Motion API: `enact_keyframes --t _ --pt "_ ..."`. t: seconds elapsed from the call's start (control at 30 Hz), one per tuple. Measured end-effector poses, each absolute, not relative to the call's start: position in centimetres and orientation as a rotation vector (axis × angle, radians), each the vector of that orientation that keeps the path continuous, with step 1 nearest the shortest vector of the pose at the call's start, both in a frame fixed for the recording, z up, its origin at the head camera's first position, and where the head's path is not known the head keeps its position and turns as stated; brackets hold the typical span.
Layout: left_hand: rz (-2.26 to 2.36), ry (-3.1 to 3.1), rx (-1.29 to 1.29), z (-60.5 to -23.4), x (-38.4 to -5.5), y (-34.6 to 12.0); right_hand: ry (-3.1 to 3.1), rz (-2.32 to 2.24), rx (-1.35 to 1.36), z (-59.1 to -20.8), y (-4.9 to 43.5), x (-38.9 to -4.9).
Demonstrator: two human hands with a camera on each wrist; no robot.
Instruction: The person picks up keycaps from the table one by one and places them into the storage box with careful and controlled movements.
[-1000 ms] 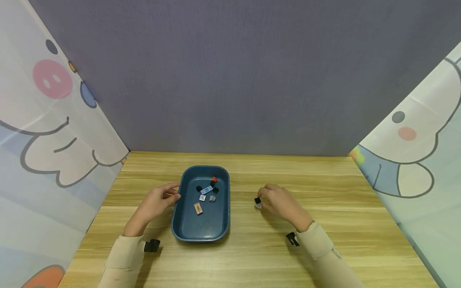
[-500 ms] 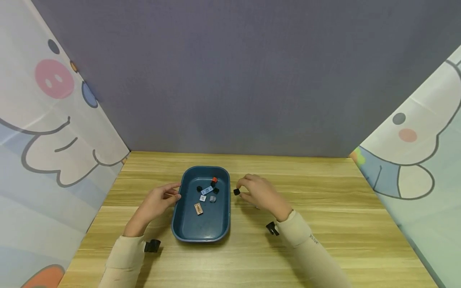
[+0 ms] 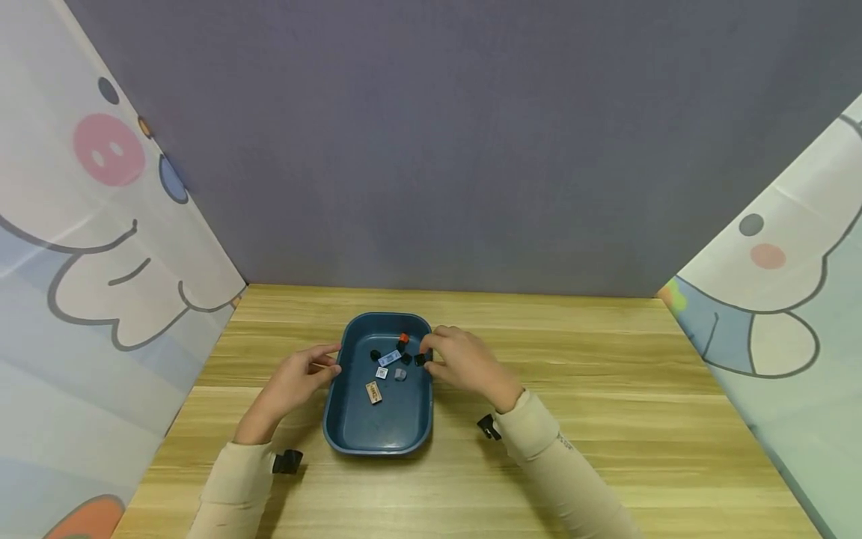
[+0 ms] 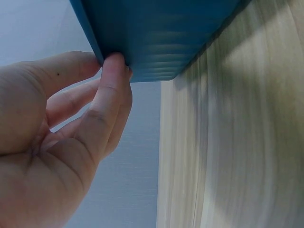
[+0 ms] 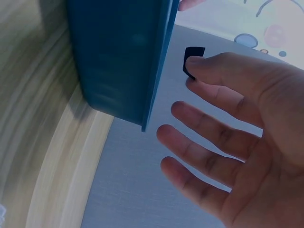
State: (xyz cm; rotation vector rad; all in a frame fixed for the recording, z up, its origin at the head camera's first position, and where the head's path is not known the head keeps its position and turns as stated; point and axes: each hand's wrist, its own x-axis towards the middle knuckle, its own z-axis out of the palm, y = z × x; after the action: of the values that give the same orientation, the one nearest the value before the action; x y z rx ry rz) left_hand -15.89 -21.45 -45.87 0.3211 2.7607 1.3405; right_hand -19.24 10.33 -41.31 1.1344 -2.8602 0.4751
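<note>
A blue tray point(image 3: 378, 433) stands on the table, with small keycap-like pieces lying in its upper half. My left hand point(image 3: 296, 382) holds the tray's left rim. In the left wrist view, thumb and fingertips meet at the edge of the tray wall point(image 4: 156, 42). Over the right rim reaches my right hand point(image 3: 465, 363), pinching a small black keycap point(image 5: 192, 61) between thumb and index finger. The other fingers of that hand spread loosely. Seen from the head, the pinched keycap lies just inside the rim, beside another black piece point(image 3: 406, 358).
Inside the tray are a light blue bar-shaped piece point(image 3: 390, 358), a wooden piece point(image 3: 373, 392), a white one point(image 3: 381, 373), a grey one point(image 3: 400, 374) and an orange-red one point(image 3: 404, 338). A grey wall point(image 3: 444, 150) rises behind the table point(image 3: 606, 359).
My right hand has carried the black keycap leftward from the table to over the tray's right rim. My left hand stays at the left rim.
</note>
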Motion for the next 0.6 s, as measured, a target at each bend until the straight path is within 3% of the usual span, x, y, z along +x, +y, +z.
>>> enact_keyframes --t 0.6 --pt "1.335 2.765 0.320 -45.8 -16.0 -21.3 -2.845 0.517 1.088 -42.1 11.8 -19.6"
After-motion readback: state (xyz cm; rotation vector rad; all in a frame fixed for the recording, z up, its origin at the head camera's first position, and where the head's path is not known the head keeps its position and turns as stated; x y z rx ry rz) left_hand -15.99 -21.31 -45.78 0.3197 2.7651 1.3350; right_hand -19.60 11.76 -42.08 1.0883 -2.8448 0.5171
